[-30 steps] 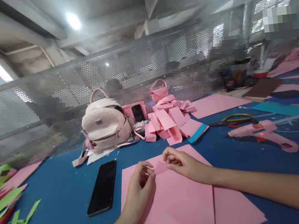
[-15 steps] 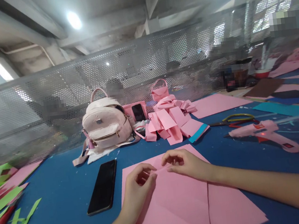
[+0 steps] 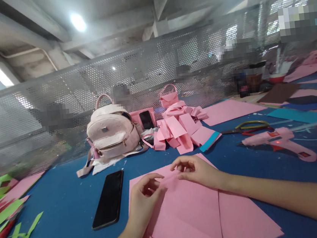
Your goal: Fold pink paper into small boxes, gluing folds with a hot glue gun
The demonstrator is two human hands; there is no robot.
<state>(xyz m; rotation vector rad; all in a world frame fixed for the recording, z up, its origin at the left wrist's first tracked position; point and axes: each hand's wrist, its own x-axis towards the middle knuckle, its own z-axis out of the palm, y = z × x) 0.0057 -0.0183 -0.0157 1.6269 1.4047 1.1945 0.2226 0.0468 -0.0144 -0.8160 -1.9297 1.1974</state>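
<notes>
Both my hands pinch a small pink paper piece (image 3: 169, 177) just above large pink sheets (image 3: 198, 214) lying on the blue table (image 3: 65, 206). My left hand (image 3: 146, 197) grips its left end with fingers curled. My right hand (image 3: 194, 172) holds the right end between thumb and fingertips. The piece lies almost flat between them. A black phone (image 3: 109, 199) rests face down left of my left hand.
A pale pink backpack (image 3: 111, 134) and a heap of folded pink paper pieces (image 3: 181, 128) stand at the back by a perforated metal screen (image 3: 59, 103). A pink glue gun (image 3: 281, 139) and scissors (image 3: 248, 127) lie at right. Green paper scraps (image 3: 9, 212) lie far left.
The small pink piece, held more upright a second ago, now lies flatter between my fingers. Both hands shifted only slightly.
</notes>
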